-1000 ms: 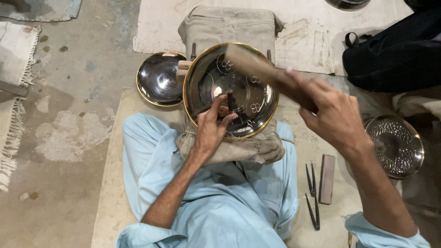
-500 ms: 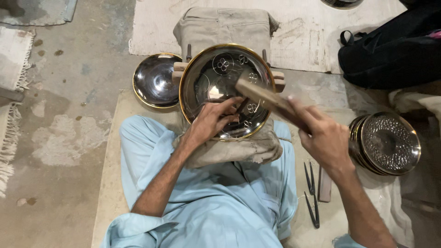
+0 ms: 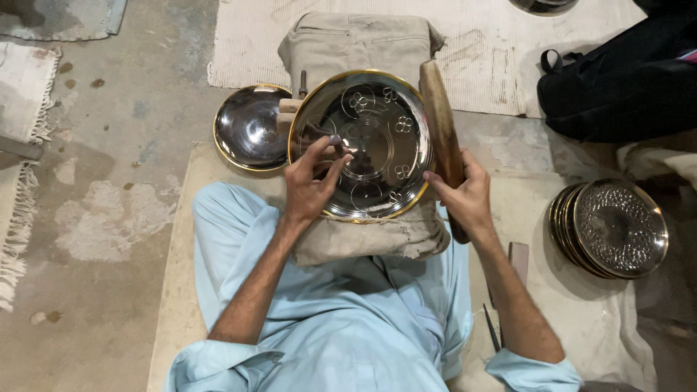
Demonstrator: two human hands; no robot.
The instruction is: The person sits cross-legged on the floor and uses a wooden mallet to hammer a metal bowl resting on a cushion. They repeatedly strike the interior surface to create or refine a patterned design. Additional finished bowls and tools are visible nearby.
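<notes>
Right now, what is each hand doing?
Left hand: closed on a small metal punch against the engraved plate.
Right hand: closed on a wooden mallet.

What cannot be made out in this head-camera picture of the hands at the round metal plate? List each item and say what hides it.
- Tip of the small tool in the left hand: too small, fingers cover it.
- Lower end of the wooden mallet: behind the right hand.
- Lower plates in the stack: covered by the top one.
- Dark bag: cut by the frame edge.
</notes>
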